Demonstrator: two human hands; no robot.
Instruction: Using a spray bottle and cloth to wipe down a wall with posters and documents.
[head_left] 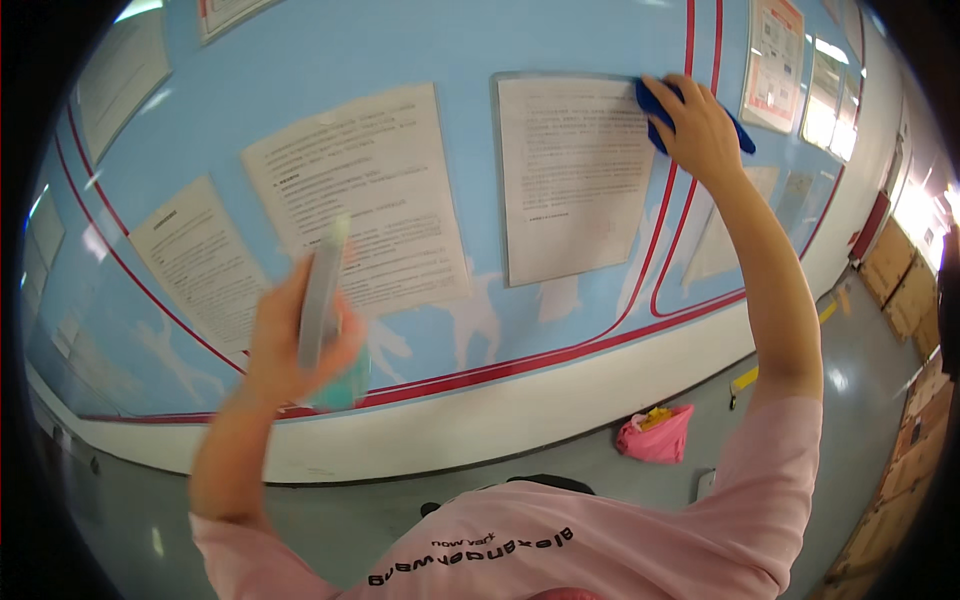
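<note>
My left hand (275, 335) is closed around a spray bottle (345, 385) with a grey top and a teal body, held up in front of the light-blue wall board (590, 40). Motion blurs this hand and the bottle somewhat. Higher up on the right, my right hand (705, 130) presses a dark blue cloth (655, 108) to the board. The cloth lies over the upper right corner of a printed sheet in a clear sleeve (570, 180). Behind the bottle is another printed sheet (390, 180), mounted at a tilt.
More sheets hang at the left (195, 255) and a framed poster (775, 65) at the upper right. A pink bag (657, 435) with something yellow inside rests on the grey floor (560, 455) by the wall. Cardboard boxes (890, 265) are stacked at the far right.
</note>
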